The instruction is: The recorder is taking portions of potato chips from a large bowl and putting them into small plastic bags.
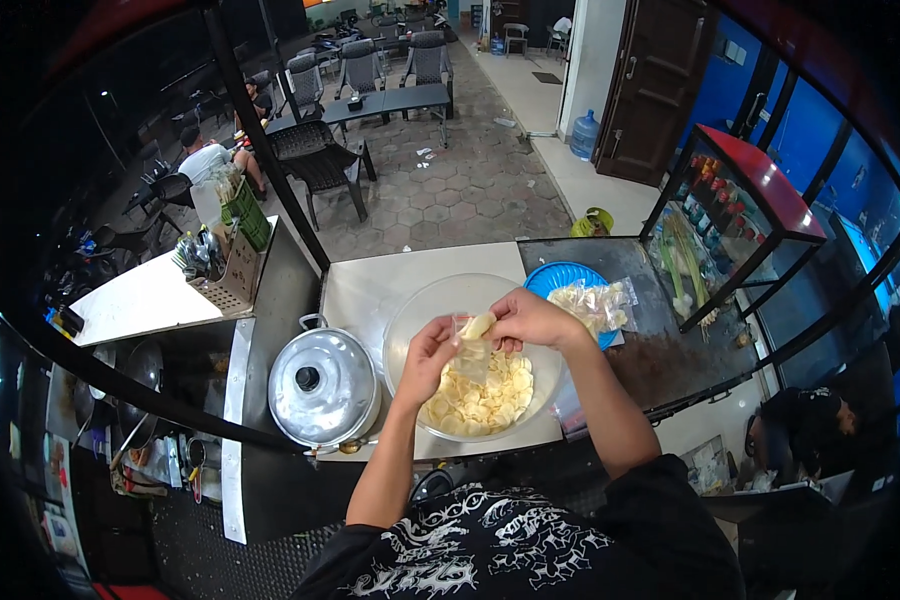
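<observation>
Over a large clear bowl (422, 300) of pale yellow, round crackers (485, 405), both of my hands are raised close together. Pinched at its upper edge by my left hand (426, 354) is a small clear plastic bag (471, 364). The fingers of my right hand (534, 319) close on a pale cracker (478, 325) at the bag's mouth. Exactly how far the cracker sits inside the bag is hard to see. To the right of the bowl, a blue plate (562, 271) carries several clear bags of crackers (595, 304).
Left of the bowl stands a lidded aluminium pot (320, 388). A red-topped glass case (750, 180) with bottles and green stalks rises at the right. Dark frame posts (265, 140) border the counter (360, 280). A person in dark clothes (805, 430) is low at the right.
</observation>
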A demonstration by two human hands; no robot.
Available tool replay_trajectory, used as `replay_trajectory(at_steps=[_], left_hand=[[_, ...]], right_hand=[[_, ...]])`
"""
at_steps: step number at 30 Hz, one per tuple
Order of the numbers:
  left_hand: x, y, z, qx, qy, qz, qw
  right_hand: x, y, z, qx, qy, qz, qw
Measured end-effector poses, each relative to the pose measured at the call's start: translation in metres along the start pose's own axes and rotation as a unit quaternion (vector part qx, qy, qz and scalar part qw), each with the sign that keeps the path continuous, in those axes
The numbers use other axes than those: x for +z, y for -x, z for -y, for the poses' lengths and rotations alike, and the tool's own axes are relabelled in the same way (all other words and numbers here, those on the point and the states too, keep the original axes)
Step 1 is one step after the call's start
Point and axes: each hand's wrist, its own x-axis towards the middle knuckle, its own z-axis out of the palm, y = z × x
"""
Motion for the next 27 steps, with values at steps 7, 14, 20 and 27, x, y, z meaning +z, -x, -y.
replay_trajectory(at_steps=[7, 14, 20, 27], left_hand=[[0.006, -0.001, -0.007, 0.003, -0.034, -0.094, 0.995], [0.012, -0.003, -0.008, 0.108, -0.103, -0.187, 0.971], [0.024, -0.005, -0.018, 0.134, -0.075, -0.221, 0.963], [0.021, -0.005, -0.01, 0.114, -0.084, -0.164, 0.976]], right_hand=[[0.003, 0.01, 0.02, -0.011, -0.025, -0.094, 0.995], [0.029, 0.02, 0.014, -0.113, -0.183, -0.143, 0.966], [0.048, 0.015, -0.021, -0.234, -0.121, -0.294, 0.919], [0.056, 0.019, -0.018, -0.283, -0.042, -0.363, 0.887]])
